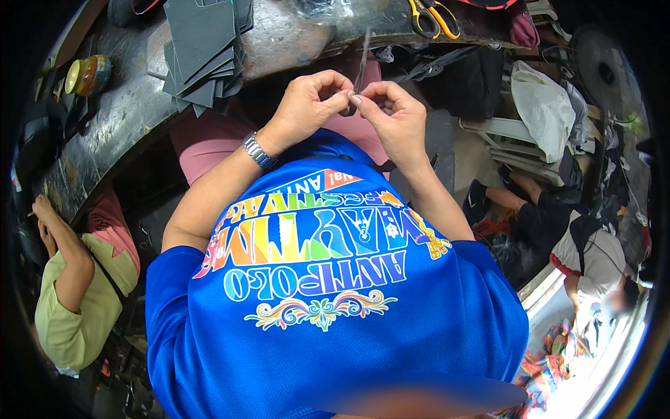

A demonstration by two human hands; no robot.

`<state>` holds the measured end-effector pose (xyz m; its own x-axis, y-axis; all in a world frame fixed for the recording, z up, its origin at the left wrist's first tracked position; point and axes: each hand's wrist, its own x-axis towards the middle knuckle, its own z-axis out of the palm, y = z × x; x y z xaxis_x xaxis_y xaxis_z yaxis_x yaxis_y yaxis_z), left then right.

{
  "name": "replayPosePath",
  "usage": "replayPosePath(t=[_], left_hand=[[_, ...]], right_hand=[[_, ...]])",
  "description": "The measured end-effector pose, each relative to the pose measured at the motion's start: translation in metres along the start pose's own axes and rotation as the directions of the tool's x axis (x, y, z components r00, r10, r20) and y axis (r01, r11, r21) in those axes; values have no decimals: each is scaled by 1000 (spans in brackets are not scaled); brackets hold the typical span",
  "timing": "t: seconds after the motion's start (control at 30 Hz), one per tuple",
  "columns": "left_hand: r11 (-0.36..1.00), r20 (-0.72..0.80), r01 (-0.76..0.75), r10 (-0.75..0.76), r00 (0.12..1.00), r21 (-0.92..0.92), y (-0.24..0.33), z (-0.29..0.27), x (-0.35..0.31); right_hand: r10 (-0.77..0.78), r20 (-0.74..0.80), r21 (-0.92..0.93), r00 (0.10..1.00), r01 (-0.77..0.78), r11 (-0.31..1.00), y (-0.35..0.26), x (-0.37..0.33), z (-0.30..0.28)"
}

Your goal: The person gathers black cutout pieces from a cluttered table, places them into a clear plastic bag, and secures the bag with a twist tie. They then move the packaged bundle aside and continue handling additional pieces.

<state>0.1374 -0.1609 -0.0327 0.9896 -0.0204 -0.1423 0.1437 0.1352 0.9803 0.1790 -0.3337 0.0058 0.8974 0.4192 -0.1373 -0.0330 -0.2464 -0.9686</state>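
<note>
In front of my lap, just off the table's near edge, my left hand point(307, 105) and my right hand point(396, 120) meet fingertip to fingertip. Both are closed in a pinch on a thin dark strand point(363, 64) that sticks up between them toward the table; whether it is thread, cord or a narrow strip I cannot tell. The part inside my fingers is hidden. Left of my hands, a loose pile of flat dark grey cut sheets point(199, 42) lies on the worn black table point(289, 36). Scissors with yellow-and-black handles point(434, 17) rest near the far side.
A yellow-lidded jar point(87, 75) stands on the table at the left. One person in a light green shirt point(77, 307) sits at left; another in a pale shirt point(593, 248) is at right. A white plastic bag point(541, 105) lies on a light-coloured stool point(513, 133).
</note>
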Motion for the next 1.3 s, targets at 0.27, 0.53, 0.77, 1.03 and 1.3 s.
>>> replayPosePath(t=[0.27, 0.53, 0.77, 1.03, 1.3], left_hand=[[981, 130, 69, -46, 990, -183, -4, -5, 2], [986, 200, 7, 27, 979, -167, -6, -6, 4], [984, 118, 141, -128, 985, -107, -3, -5, 2], [943, 156, 177, -137, 978, -280, -5, -7, 4], [987, 47, 87, -94, 994, 135, 2, -5, 2]], right_hand=[[82, 108, 244, 991, -106, 964, 10, 7, -5], [184, 259, 460, 948, -288, 840, 20, 12, -14], [38, 140, 249, 989, -72, 966, 25, 10, -3], [205, 291, 512, 935, -333, 792, 20, 12, -9], [-14, 75, 0, 997, 14, 1000, 22, 5, -2]])
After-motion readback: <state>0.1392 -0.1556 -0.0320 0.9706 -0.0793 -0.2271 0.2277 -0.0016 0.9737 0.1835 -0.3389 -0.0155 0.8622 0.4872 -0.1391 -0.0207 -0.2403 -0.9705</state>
